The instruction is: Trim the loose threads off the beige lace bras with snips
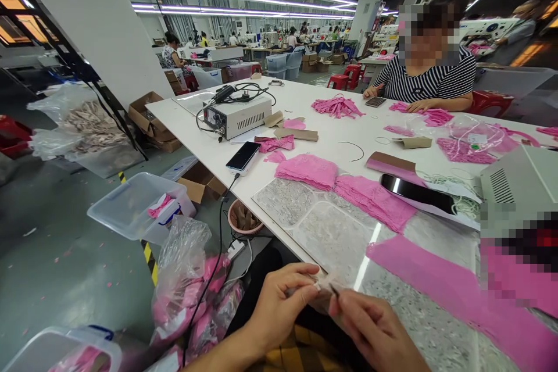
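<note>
At the table's near edge, my left hand (283, 296) pinches a small, pale, sheer piece of fabric (335, 280) between thumb and fingers. Close on its right, my right hand (370, 322) is closed on a thin tool with a dark tip (333, 289), which points at the fabric. Most of that tool is hidden by my fingers, so its kind is unclear. Beyond my hands, two stacks of pink fabric pieces (307, 171) lie on a grey marbled board (331, 232). A long pink fabric strip (436, 276) stretches across the board to the right.
A grey power unit with cables (238, 116) and a plugged-in phone (243, 157) occupy the left side. Another phone (416, 193) lies right. Across the table sits a person in a striped shirt (429, 78). Bins (143, 203) and bags (183, 279) stand on the floor at left.
</note>
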The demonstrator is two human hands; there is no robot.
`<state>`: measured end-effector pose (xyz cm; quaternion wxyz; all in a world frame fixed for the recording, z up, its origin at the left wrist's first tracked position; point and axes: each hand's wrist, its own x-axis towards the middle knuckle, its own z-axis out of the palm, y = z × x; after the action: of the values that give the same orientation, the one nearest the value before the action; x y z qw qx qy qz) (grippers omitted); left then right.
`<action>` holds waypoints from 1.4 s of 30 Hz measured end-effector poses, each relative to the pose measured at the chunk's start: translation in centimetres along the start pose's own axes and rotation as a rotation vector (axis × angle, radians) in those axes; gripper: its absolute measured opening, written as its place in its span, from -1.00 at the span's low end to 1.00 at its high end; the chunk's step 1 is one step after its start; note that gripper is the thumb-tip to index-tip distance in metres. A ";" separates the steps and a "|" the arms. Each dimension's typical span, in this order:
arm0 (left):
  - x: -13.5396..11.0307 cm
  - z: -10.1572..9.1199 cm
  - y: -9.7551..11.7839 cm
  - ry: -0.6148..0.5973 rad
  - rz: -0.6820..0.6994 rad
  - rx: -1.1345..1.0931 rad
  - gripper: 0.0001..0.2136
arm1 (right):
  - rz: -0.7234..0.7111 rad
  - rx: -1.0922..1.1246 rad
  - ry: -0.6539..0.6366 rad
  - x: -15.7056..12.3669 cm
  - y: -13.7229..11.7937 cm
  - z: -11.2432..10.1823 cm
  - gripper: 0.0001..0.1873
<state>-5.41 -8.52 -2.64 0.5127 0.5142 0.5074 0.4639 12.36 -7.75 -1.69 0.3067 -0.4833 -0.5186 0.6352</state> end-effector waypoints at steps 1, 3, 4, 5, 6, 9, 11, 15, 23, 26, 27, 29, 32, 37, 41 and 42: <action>0.1 -0.1 0.0 0.007 -0.026 -0.018 -0.86 | -0.030 0.007 0.053 0.0 -0.3 -0.4 -0.55; 0.2 -0.3 -0.1 0.008 -0.051 -0.039 -0.84 | -0.188 -0.066 0.165 0.4 -0.8 -1.2 -0.63; 0.3 -0.3 0.0 0.004 -0.052 -0.040 -0.84 | -0.289 -0.157 0.167 0.6 -1.1 -1.4 -0.67; 0.3 -0.3 0.0 -0.001 -0.050 -0.037 -0.83 | -0.344 -0.264 0.142 1.0 -1.2 -1.4 -0.68; 0.3 -0.3 0.0 -0.007 -0.047 -0.030 -0.83 | -0.373 -0.358 0.122 1.3 -1.3 -1.4 -0.69; 0.3 -0.3 0.2 -0.021 -0.036 0.000 -0.84 | -0.329 -0.525 0.052 2.2 -1.1 -0.6 -0.80; 0.2 -0.4 0.5 -0.016 -0.016 0.021 -0.84 | -0.282 -0.493 0.027 2.4 -0.9 -0.2 -0.69; 0.2 -0.7 1.4 0.031 0.056 0.035 -0.80 | -0.166 -0.221 -0.020 2.0 -0.8 -0.1 -0.63; -0.3 -0.6 0.5 -0.009 -0.044 -0.206 -0.81 | 0.071 0.142 -0.047 1.3 0.3 -0.6 -0.64; -0.4 -0.7 0.2 -0.012 -0.050 -0.244 -0.79 | 0.048 0.092 -0.014 1.0 0.4 -0.6 -0.64; -0.5 -0.8 0.4 -0.016 -0.042 -0.233 -0.78 | 0.005 0.021 -0.002 0.9 0.4 -0.6 -0.65; -0.4 -1.1 0.8 -0.056 -0.019 -0.183 -0.77 | -0.142 -0.175 0.053 0.6 0.1 -0.6 -0.68; -0.2 -1.5 1.3 -0.194 0.018 -0.063 -0.82 | -0.428 -0.399 0.144 0.3 -0.1 -0.8 -0.79; 0.0 -1.1 0.8 -0.352 0.116 0.028 -0.78 | -0.752 -0.443 0.076 0.1 0.9 -2.1 -0.78; -0.2 -0.9 0.7 -0.213 0.230 0.049 -0.68 | -0.734 -0.422 0.257 -0.7 1.4 -3.3 -0.74; -0.3 -1.1 0.8 -0.197 0.266 0.084 -0.69 | -0.690 -0.408 0.350 -0.9 1.2 -3.6 -0.77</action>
<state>-6.45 -8.77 -1.78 0.4721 0.6408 0.4013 0.4534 16.15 -7.62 -2.59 0.4824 -0.4328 -0.7047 0.2887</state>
